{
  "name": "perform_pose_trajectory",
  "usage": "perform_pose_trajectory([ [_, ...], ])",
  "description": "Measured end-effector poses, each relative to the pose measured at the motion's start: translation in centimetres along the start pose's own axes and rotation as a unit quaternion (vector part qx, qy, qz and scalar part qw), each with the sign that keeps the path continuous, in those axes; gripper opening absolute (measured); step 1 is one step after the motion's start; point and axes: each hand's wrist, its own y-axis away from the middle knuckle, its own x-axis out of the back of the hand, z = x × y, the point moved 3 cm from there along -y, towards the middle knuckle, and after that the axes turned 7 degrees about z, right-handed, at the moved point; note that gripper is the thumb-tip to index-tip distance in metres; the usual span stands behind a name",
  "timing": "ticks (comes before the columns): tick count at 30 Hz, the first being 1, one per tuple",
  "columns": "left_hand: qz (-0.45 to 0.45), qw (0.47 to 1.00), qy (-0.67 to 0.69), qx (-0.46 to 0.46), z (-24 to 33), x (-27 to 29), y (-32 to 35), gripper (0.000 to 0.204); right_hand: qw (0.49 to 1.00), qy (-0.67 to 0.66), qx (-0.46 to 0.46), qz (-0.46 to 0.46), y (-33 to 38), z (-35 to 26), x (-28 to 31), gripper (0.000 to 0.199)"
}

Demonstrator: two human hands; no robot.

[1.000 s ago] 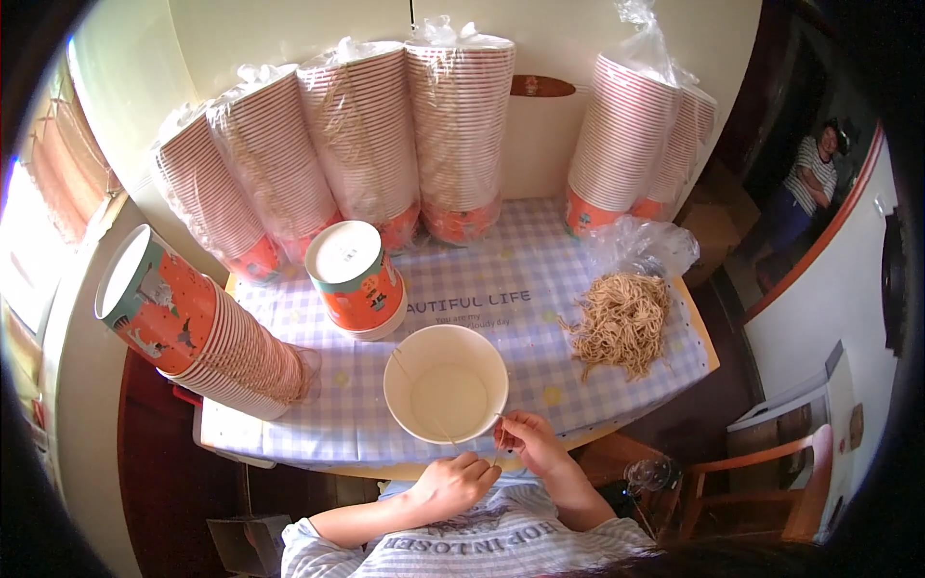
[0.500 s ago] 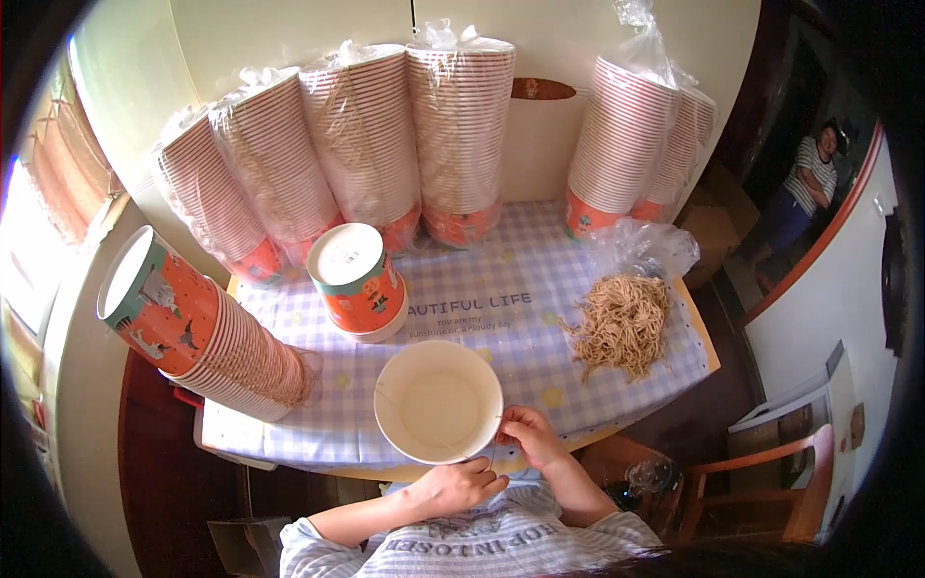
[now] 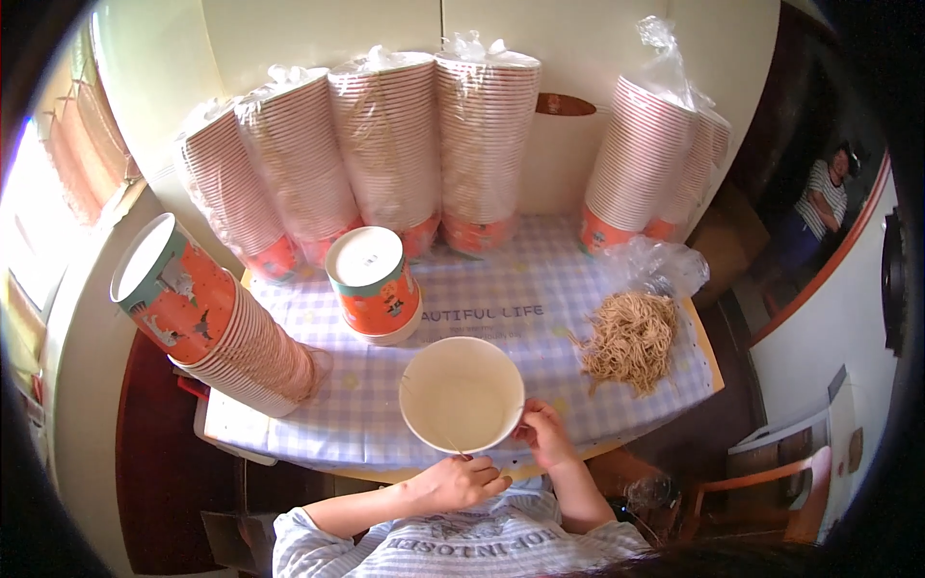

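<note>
A white-lined paper bucket (image 3: 461, 400) stands upright at the table's near edge, its mouth toward me. A thin cord shows inside its left wall and again at the near rim. My left hand (image 3: 461, 484) is closed just below that near rim, pinching the cord; its fingertips are partly hidden. My right hand (image 3: 545, 433) pinches at the bucket's right side, below the rim; whether cord is also between those fingers is hidden. Behind stands an orange and green bucket (image 3: 372, 289), upside down. To the right lies a heap of tan cords (image 3: 631, 339).
A leaning stack of nested buckets (image 3: 217, 313) stands at the left. Several tall bagged stacks (image 3: 488, 144) line the back, with another bagged stack (image 3: 638, 159) at back right. A clear plastic bag (image 3: 660, 265) lies behind the cords. A wooden chair (image 3: 756, 486) and a person (image 3: 824, 197) are at right.
The whole view has shifted, so things sit farther right. My right hand has moved slightly up along the bucket's side, and the cord between my hands no longer shows clearly.
</note>
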Motion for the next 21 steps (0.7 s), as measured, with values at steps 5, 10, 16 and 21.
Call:
perform_pose_trajectory([
  [5,0.065,0.997,0.003,0.049,1.0,2.8,0.5,0.040,0.999,-0.050,0.010,-0.002,-1.8,-1.2,1.9,0.008],
  [10,0.044,0.988,-0.025,0.144,1.1,3.4,2.7,0.047,0.998,-0.055,0.023,0.001,-2.7,-1.7,3.0,0.008],
  [16,0.043,0.980,0.036,0.193,1.0,0.9,3.7,0.039,0.997,-0.074,0.014,-0.010,-2.7,-2.1,2.3,0.004],
  [21,0.080,0.976,0.063,0.194,0.7,1.6,3.1,0.035,0.997,-0.072,0.025,-0.009,-2.2,-2.4,1.7,0.007],
])
